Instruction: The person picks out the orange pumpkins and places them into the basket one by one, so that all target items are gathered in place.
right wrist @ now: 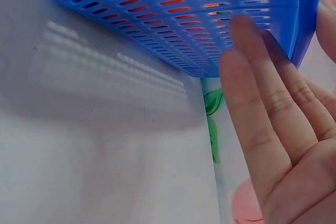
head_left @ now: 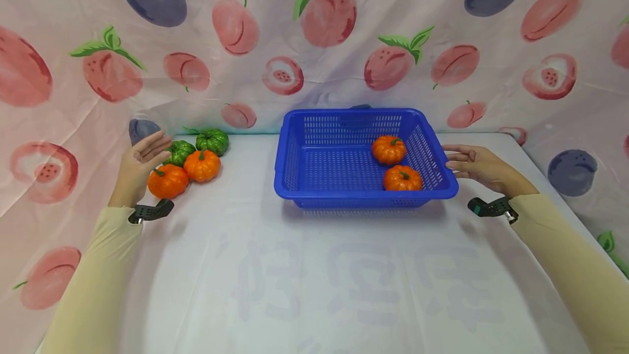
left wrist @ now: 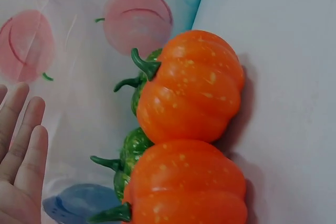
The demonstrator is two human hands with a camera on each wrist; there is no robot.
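A blue basket (head_left: 344,194) stands at the back of the table with two orange pumpkins (head_left: 389,150) in its right part. The right hand (head_left: 484,167) is at the basket's right side; in the right wrist view its straight fingers (right wrist: 252,93) lie against the slotted wall (right wrist: 173,11). At the left, two orange pumpkins (head_left: 202,165) and two green pumpkins (head_left: 212,141) sit close together. The left hand (head_left: 140,165) is raised just left of them, fingers extended, holding nothing. In the left wrist view, the orange pumpkins (left wrist: 189,87) partly hide the green ones (left wrist: 135,145).
A white cloth (head_left: 295,277) covers the table. Behind and at both sides hangs a fruit-print curtain (head_left: 344,75). Each wrist carries a small black device, the left one (head_left: 151,211) and the right one (head_left: 493,207).
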